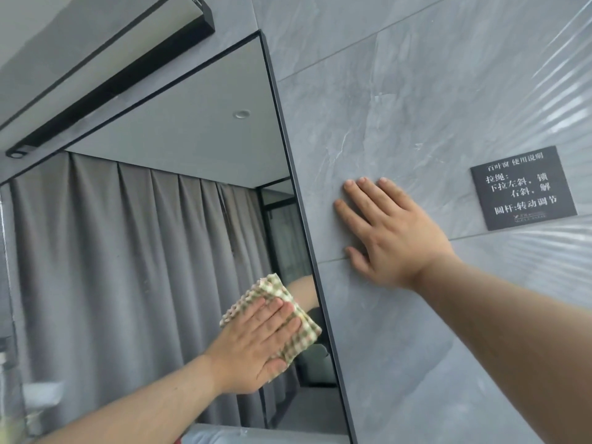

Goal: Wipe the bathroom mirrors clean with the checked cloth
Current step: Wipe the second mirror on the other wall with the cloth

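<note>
Two hands are up by the mirror (160, 219), whose left and bottom edges are cut off. The left hand (256, 344) presses the folded checked cloth (288, 322) flat against the glass near the mirror's right frame, its straight fingers hiding the cloth's middle. The right hand (390, 232), fingers spread wide, rests on the tiled wall (400, 107) just right of the mirror.

Ahead of you a grey marble-look tiled wall (400, 107) fills the right side. On it, at your far right, hangs a dark sign (522, 187) with white Chinese lettering. At your upper left a black bar light (112, 88) runs diagonally along the wall.
</note>
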Demonstrator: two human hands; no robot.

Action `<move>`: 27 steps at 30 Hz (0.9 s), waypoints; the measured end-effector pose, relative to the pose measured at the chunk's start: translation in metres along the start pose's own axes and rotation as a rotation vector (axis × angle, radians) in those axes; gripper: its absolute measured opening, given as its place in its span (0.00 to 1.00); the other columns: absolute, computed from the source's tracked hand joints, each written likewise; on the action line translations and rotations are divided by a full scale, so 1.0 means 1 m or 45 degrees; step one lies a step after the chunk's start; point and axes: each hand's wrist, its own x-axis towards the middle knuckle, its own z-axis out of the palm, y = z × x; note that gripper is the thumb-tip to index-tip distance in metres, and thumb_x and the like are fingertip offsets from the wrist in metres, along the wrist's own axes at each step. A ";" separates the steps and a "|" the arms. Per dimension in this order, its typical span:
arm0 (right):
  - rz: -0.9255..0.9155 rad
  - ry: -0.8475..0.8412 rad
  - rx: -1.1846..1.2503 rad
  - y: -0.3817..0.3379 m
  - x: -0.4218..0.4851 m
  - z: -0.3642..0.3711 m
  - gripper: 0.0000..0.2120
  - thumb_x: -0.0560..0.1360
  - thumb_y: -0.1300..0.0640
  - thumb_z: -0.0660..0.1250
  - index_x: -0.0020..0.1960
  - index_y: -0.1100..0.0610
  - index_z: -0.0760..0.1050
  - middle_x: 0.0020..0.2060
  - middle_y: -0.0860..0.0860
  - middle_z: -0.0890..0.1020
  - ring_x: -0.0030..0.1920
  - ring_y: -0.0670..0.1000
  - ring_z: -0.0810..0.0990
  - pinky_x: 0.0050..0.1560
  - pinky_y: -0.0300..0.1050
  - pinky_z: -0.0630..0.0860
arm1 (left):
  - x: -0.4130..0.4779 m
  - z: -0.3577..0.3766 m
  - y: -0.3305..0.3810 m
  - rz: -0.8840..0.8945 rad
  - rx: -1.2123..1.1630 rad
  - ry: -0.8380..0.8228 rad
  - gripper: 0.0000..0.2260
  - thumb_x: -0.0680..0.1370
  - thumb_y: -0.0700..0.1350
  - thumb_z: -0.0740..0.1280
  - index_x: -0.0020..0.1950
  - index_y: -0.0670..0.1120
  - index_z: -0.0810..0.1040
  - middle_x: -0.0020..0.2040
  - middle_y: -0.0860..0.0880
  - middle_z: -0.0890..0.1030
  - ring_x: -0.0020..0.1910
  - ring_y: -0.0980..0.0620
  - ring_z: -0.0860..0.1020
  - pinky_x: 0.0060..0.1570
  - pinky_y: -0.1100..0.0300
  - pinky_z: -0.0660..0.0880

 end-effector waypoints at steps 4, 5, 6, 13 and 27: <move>-0.002 0.013 -0.003 0.000 0.000 0.001 0.34 0.73 0.43 0.60 0.73 0.62 0.69 0.73 0.64 0.67 0.73 0.65 0.67 0.75 0.62 0.58 | 0.023 -0.007 -0.028 -0.341 -0.101 -0.050 0.31 0.84 0.59 0.41 0.81 0.41 0.41 0.81 0.42 0.40 0.80 0.44 0.42 0.78 0.51 0.42; 0.000 0.015 -0.005 0.000 0.000 0.001 0.34 0.73 0.43 0.59 0.73 0.62 0.69 0.73 0.64 0.67 0.73 0.65 0.67 0.75 0.62 0.58 | 0.030 -0.009 -0.038 -0.438 -0.132 -0.049 0.31 0.84 0.59 0.40 0.81 0.42 0.40 0.81 0.43 0.39 0.80 0.45 0.42 0.78 0.52 0.42; -0.001 0.017 -0.008 0.000 0.000 0.001 0.34 0.73 0.43 0.59 0.73 0.62 0.69 0.73 0.64 0.67 0.73 0.65 0.67 0.75 0.62 0.58 | 0.039 -0.013 -0.049 -0.527 -0.171 -0.034 0.31 0.83 0.59 0.40 0.81 0.43 0.38 0.81 0.44 0.37 0.80 0.46 0.40 0.78 0.53 0.41; 0.008 0.015 -0.023 0.000 0.001 0.002 0.34 0.74 0.43 0.58 0.74 0.61 0.68 0.74 0.64 0.67 0.73 0.65 0.66 0.76 0.62 0.57 | 0.100 -0.038 -0.159 -1.424 -0.466 0.113 0.30 0.83 0.53 0.48 0.81 0.43 0.42 0.82 0.44 0.42 0.80 0.49 0.40 0.78 0.53 0.39; 0.014 0.022 -0.080 0.000 0.002 0.003 0.34 0.75 0.42 0.56 0.75 0.61 0.65 0.75 0.64 0.65 0.74 0.65 0.64 0.76 0.62 0.55 | 0.059 -0.016 -0.062 -1.025 -0.396 0.068 0.31 0.81 0.53 0.44 0.80 0.40 0.40 0.81 0.41 0.42 0.80 0.46 0.39 0.79 0.45 0.42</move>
